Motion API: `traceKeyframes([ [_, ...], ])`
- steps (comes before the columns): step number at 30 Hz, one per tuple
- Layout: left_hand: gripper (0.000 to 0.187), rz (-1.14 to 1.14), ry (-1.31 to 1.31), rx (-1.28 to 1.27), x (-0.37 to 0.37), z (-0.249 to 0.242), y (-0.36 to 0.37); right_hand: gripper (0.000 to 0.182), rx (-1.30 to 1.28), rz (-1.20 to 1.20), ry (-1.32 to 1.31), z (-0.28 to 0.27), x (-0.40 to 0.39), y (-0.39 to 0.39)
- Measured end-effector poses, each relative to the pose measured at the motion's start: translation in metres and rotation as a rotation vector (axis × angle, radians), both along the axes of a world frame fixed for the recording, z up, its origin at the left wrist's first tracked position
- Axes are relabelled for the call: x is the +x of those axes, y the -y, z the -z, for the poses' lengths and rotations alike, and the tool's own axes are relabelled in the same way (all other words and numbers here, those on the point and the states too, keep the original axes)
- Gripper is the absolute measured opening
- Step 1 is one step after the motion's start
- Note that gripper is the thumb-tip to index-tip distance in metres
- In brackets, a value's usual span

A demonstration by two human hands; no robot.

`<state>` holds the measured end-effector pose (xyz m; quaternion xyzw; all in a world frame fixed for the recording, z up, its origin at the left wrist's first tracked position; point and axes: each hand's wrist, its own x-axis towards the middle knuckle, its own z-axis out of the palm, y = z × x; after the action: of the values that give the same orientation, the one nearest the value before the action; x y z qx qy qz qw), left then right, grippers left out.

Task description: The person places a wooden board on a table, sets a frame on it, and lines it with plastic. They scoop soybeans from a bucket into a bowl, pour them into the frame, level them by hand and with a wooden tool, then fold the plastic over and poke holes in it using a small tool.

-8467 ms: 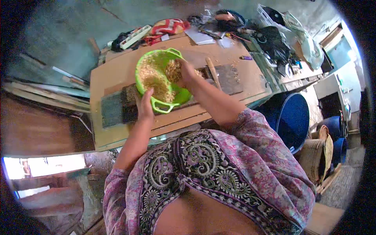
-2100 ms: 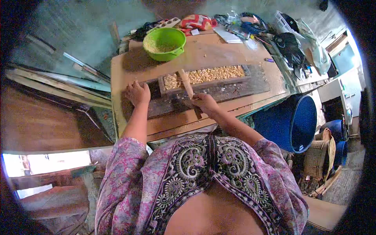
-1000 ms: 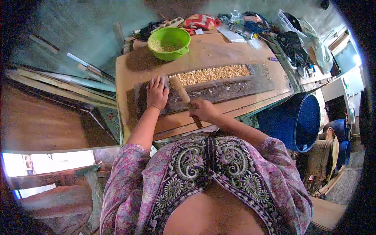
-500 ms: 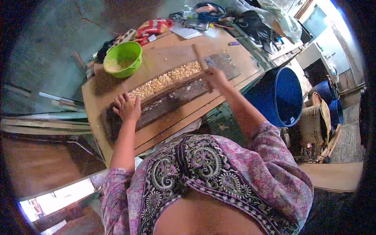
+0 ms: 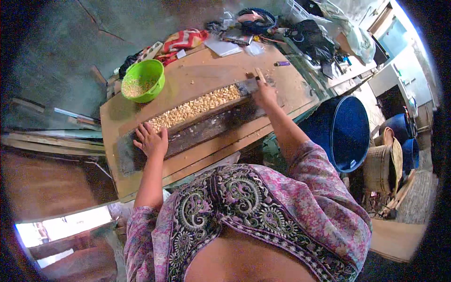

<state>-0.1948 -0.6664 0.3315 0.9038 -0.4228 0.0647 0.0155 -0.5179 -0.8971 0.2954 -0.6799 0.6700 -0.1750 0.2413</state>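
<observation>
A long, narrow wooden mould (image 5: 202,119) lies slantwise on the table, holding a layer of pale, nut-like pieces (image 5: 192,107). My left hand (image 5: 152,141) rests over its left end with fingers spread, the fingertips at the edge of the pieces. My right hand (image 5: 266,95) is closed around a short wooden stick (image 5: 260,74) at the mould's right end. Only the stick's upper part shows above the fist. A dark, worn board (image 5: 213,126) lies under the mould, with pale crumbs scattered on it. At the back left stands a green bowl (image 5: 159,84) with more pale pieces inside.
Behind the bowl lies a red-and-white cloth (image 5: 185,40). White papers (image 5: 223,47) and a purple lighter-like item (image 5: 282,63) sit toward the back. A black plastic bag (image 5: 310,37) is at the far right. Blue barrels (image 5: 350,134) and a woven basket (image 5: 377,169) stand beside the table.
My right hand has shifted right with the stick, from across the pieces to beyond their right end. My left hand stays at the left end. The view has shifted slightly.
</observation>
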Motion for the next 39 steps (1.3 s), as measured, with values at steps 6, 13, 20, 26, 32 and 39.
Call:
traceKeyframes([
  [6, 0.065, 0.032, 0.058, -0.040, -0.001, 0.009, -0.001, 0.040, -0.194, -0.389, -0.338, -0.027, 0.061, -0.052],
  [13, 0.063, 0.110, 0.097, -0.078, 0.000, 0.012, -0.005, 0.055, -0.064, -0.275, 0.483, 0.017, 0.037, -0.006],
  [20, 0.062, 0.210, 0.124, -0.149, 0.006, 0.018, -0.006, 0.052, -0.340, -0.497, -0.377, 0.009, 0.050, -0.036],
  [26, 0.063, 0.223, 0.087, -0.125, 0.008, 0.017, -0.005, 0.070, -0.284, -0.604, -0.446, -0.003, 0.057, -0.045],
  [32, 0.063, 0.269, 0.077, -0.143, 0.010, 0.015, -0.004, 0.060, -0.367, -0.667, -0.459, -0.004, 0.057, -0.043],
  [39, 0.064, 0.320, 0.101, -0.168, 0.007, 0.019, -0.003, 0.070, -0.401, -0.683, -0.442, -0.003, 0.068, -0.051],
])
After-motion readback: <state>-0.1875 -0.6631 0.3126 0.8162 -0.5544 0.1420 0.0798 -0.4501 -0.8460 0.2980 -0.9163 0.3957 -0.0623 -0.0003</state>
